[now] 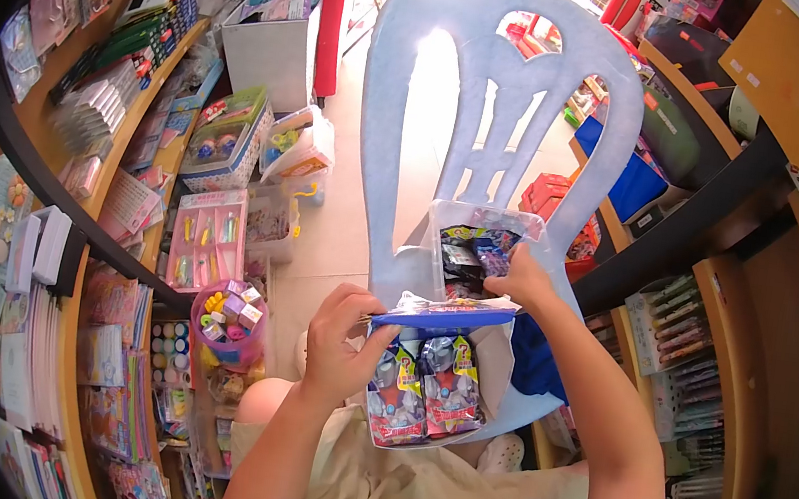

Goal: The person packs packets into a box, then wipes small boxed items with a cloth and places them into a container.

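Observation:
My left hand (343,341) is closed on the blue-edged flap (446,317) of an open cardboard display box (497,363). Inside that box stand shiny printed packets (451,383) with a silver-and-red figure on them. Beyond it, a clear plastic bin (439,216) on the light blue plastic chair (385,147) holds dark foil packets (459,260). My right hand (523,278) reaches into the bin, its fingers closed on a purple-blue foil packet (493,252). Part of that packet is hidden by the fingers.
Wooden shelves of stationery (140,114) line the left side, and shelves of pens (699,390) the right. A pink basket of small toys (230,323), a pink tray (209,240) and a white bin (269,51) stand along the left of the tiled floor (340,206).

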A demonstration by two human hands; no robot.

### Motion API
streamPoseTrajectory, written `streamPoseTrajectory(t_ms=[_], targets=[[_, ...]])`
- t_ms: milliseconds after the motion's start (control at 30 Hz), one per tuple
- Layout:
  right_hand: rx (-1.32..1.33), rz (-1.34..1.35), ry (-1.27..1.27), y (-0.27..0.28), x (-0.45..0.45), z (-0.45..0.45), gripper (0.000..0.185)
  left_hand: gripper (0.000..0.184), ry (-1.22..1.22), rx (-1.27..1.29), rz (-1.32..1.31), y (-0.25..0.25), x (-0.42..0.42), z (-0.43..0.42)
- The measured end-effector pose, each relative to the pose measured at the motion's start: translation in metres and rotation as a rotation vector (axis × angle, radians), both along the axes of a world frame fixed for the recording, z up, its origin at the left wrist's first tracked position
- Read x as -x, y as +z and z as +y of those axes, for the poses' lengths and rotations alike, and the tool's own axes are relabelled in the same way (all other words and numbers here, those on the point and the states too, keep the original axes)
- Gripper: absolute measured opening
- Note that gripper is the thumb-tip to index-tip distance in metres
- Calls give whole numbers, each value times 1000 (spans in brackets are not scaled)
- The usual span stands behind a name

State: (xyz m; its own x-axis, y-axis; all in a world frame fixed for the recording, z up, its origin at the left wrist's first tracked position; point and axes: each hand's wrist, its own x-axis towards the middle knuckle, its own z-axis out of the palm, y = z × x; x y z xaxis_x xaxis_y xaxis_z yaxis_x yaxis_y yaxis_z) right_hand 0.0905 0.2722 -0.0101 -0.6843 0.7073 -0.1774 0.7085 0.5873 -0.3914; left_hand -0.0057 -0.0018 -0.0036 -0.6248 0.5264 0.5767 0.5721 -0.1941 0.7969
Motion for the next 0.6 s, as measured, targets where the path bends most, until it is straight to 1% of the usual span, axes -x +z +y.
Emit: streamPoseTrajectory(t_ms=[33,67,167,200,300,367,400,467,500,533,600], targets=[[0,-22,-49,4,0,-4,64,19,-4,-1,-6,2,-1,0],[-81,28,-77,7,-3,-9,51,19,-11,-4,-10,3,-1,-1],[-78,291,-191,-6,-18,10,41,18,15,11,31,0,-1,0],[34,425,-232,-18,-23,27,28,18,11,5,17,1,-2,0],[603,902,-234,51,-54,-8,19,18,12,-15,-18,2,-4,0],[689,1024,-203,71,-79,-28,23,18,14,-26,-25,2,-5,-1],[739,1077,-194,88,-87,-54,28,18,20,-20,0,2,-5,-1],[938,935,-111,101,-111,-83,31,18,27,-7,50,3,-5,-1],[989,916,-113,94,-117,-98,31,17,24,-12,29,4,-6,-1],[991,882,-131,72,-128,-105,35,17,18,-16,8,5,-7,-1],[1095,670,-71,50,-133,-130,31,17,12,-18,-15,5,-9,0]])
